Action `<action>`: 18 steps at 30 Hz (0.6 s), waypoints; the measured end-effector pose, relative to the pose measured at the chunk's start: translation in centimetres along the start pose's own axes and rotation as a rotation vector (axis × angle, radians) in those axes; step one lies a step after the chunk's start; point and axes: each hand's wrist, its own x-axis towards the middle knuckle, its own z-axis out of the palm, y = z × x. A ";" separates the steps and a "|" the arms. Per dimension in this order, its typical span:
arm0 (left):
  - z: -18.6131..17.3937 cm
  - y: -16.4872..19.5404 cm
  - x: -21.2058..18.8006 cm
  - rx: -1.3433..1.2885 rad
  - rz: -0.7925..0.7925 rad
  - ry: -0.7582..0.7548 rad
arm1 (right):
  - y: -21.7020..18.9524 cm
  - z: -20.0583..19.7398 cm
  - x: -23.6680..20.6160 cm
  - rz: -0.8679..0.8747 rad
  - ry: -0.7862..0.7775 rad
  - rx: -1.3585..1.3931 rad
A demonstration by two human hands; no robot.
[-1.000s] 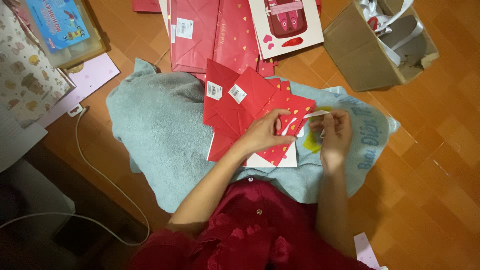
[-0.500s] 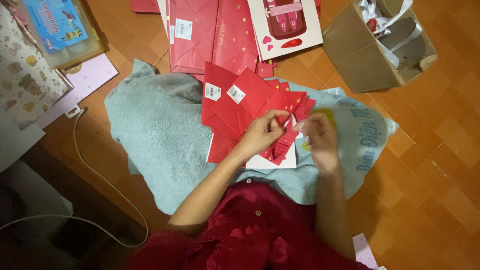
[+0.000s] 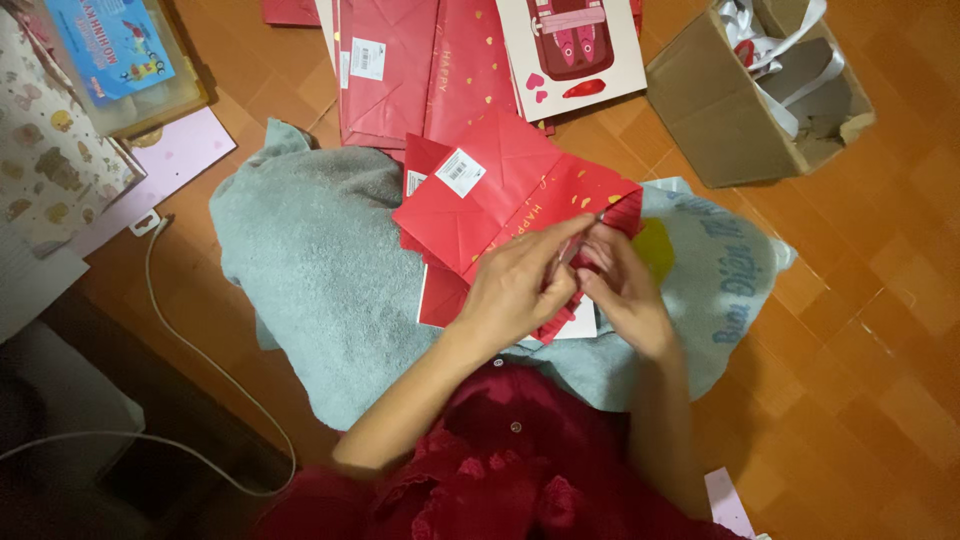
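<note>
In the head view, we see that our left hand (image 3: 520, 285) and right hand (image 3: 625, 295) have drawn closer together over the red paper bag (image 3: 500, 195) than half a second ago. A second ago the right hand held a small pale piece apart from the bag; now we cannot see that piece, and both hands pinch the bag's pleated edge, fingers closed on it. The bag lies flat on the grey towel (image 3: 310, 270), which is spread on the wooden floor (image 3: 880, 330). Just above the towel lies a stack of more red bags (image 3: 400, 70). Up and to the right of the towel stands an open cardboard box (image 3: 720, 120). A white cable (image 3: 190, 350) runs past the towel's left side.
</note>
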 end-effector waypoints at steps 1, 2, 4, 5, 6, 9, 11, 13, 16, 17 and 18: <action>-0.2 0.0 0.1 0.006 -0.039 -0.017 | -0.5 0.1 -0.3 -0.015 0.012 0.042; -0.5 -0.1 0.1 0.012 -0.080 -0.035 | -0.9 0.2 -0.7 -0.028 0.024 0.084; -0.8 -0.3 0.3 0.018 -0.119 -0.055 | -1.9 0.5 -1.6 -0.027 0.174 -0.046; -0.9 -0.4 0.4 0.019 -0.120 -0.055 | -2.4 0.5 -1.9 -0.026 0.246 -0.112; -1.0 -0.5 0.5 0.020 -0.123 -0.054 | -2.9 0.4 -2.0 -0.090 0.281 -0.267; -1.6 -0.6 0.7 0.003 -0.126 -0.065 | -4.3 0.1 -2.1 -0.261 0.319 -0.714; -2.0 -0.4 0.9 -0.013 -0.164 -0.087 | -5.0 0.0 -1.9 -0.347 0.255 -0.983; -2.3 0.0 1.2 -0.038 -0.179 -0.121 | -5.4 0.5 -1.7 -0.369 0.255 -1.149; -2.7 0.8 1.4 -0.057 -0.182 -0.174 | -5.6 1.2 -1.6 -0.392 0.214 -1.273; -2.9 1.0 1.5 -0.045 -0.182 -0.191 | -5.6 1.3 -1.7 -0.397 0.197 -1.295; -3.0 1.2 1.7 -0.034 -0.180 -0.210 | -5.4 1.3 -1.6 -0.431 0.195 -1.293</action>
